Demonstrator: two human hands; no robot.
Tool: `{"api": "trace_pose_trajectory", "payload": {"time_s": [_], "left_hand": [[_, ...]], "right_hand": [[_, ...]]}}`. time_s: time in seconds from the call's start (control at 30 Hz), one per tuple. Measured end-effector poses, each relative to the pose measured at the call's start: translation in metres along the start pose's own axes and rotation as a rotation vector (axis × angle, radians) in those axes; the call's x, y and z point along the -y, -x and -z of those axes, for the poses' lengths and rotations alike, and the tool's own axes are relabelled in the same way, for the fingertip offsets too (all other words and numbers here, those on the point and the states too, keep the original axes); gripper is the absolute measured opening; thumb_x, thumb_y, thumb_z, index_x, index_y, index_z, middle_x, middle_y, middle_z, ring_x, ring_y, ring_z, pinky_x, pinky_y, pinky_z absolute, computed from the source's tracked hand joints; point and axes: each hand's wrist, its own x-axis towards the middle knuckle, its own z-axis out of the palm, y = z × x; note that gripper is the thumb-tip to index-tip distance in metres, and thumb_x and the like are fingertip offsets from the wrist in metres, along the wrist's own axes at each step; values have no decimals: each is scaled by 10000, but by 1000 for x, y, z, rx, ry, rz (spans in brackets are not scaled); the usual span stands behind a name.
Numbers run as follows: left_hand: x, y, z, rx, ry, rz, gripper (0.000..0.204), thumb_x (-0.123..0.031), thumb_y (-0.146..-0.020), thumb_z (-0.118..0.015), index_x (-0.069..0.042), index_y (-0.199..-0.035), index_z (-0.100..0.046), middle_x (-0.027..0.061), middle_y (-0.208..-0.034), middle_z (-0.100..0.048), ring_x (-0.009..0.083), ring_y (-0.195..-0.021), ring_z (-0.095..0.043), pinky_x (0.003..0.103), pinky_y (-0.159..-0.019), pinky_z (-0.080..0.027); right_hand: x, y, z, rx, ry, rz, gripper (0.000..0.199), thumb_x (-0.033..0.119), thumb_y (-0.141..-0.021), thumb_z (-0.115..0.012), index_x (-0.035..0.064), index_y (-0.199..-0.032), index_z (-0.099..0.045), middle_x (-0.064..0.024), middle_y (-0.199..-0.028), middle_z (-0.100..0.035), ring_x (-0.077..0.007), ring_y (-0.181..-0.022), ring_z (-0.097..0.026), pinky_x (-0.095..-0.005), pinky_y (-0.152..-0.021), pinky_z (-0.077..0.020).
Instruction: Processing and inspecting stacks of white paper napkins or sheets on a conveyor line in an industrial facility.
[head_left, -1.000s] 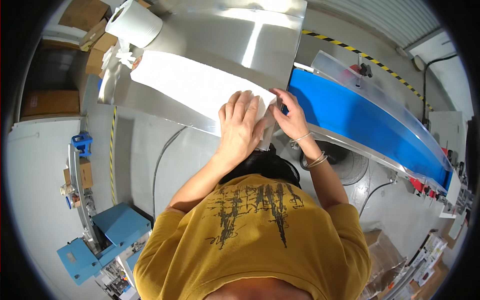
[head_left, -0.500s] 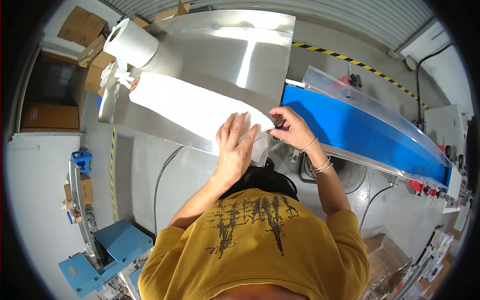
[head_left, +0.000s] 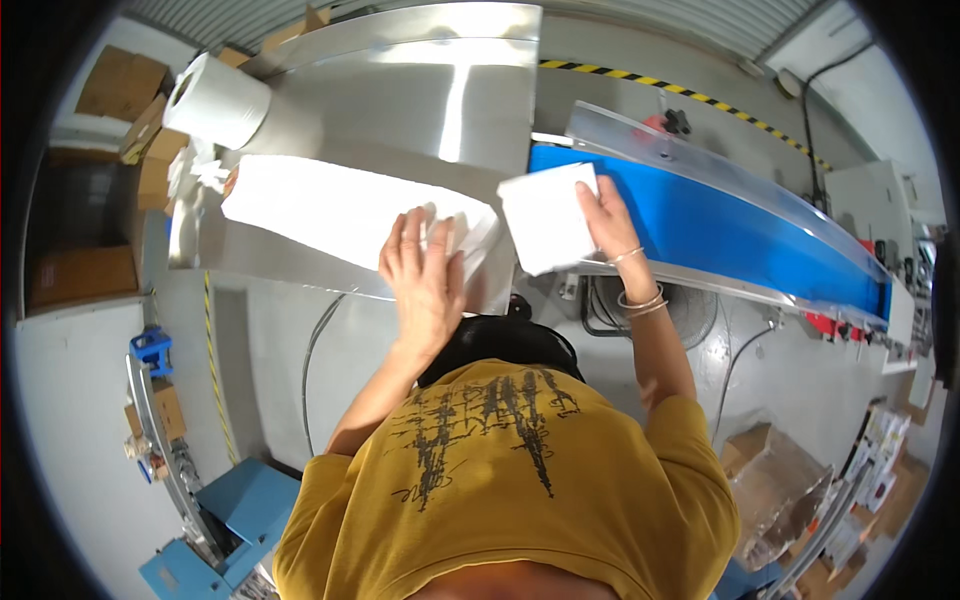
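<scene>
A long row of white, paper-like sheets [head_left: 320, 208] lies slantwise on a shiny metal table [head_left: 390, 110]. At the row's right end rests my left hand [head_left: 425, 285], its fingers spread over the sheets without gripping. My right hand [head_left: 607, 222] pinches the right edge of a square white sheet [head_left: 548, 222], thumb in front. This square is held up at the gap between the table and a blue conveyor belt [head_left: 730, 235], partly over the belt's left end. Whether it is one layer or several I cannot tell.
A big white roll [head_left: 218, 100] stands at the table's far left, beside cardboard boxes [head_left: 125, 85]. Along the belt's far side runs a clear plastic guard [head_left: 640, 135]. Below the belt is a floor fan [head_left: 680, 315]. A black cable [head_left: 315, 350] trails across the floor.
My right hand has lifted a square white sheet away from the row's end and carried it right, to the belt. My left hand stays on the row. The whole view has shifted slightly.
</scene>
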Motion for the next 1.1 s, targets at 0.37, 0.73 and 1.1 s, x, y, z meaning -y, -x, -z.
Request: {"api": "trace_pose_trajectory", "payload": {"time_s": [0.37, 0.73, 1.1], "left_hand": [[10, 8, -7, -70, 13, -79, 367, 6, -806, -634, -74, -1164, -636, 138, -1350, -454, 373, -1245, -409, 526, -1032, -295], [0, -2, 15, -16, 78, -70, 316, -21, -797, -650, -96, -1104, -663, 142, -1376, -428, 411, -1276, -357, 530, -1035, -255], [20, 3, -3, -73, 34, -26, 314, -12, -799, -655, -98, -1101, -665, 130, -1349, -466, 378, -1266, -390, 494, -1018, -311]], "right_hand": [[15, 15, 57, -579, 1046, 479, 669, 366, -734, -771, 52, -1257, -496, -181, -1153, -565, -354, -997, -569, -400, -809, -491], [43, 8, -37, 555, 270, 697, 330, 145, -828, -701, 67, -1119, -566, -44, -1146, -579, -173, -1057, -546, -311, -883, -458], [-23, 5, 81, -887, 1363, 6, 635, 491, -814, -665, 26, -1225, -532, -197, -1099, -616, -369, -971, -584, -432, -848, -452]]}}
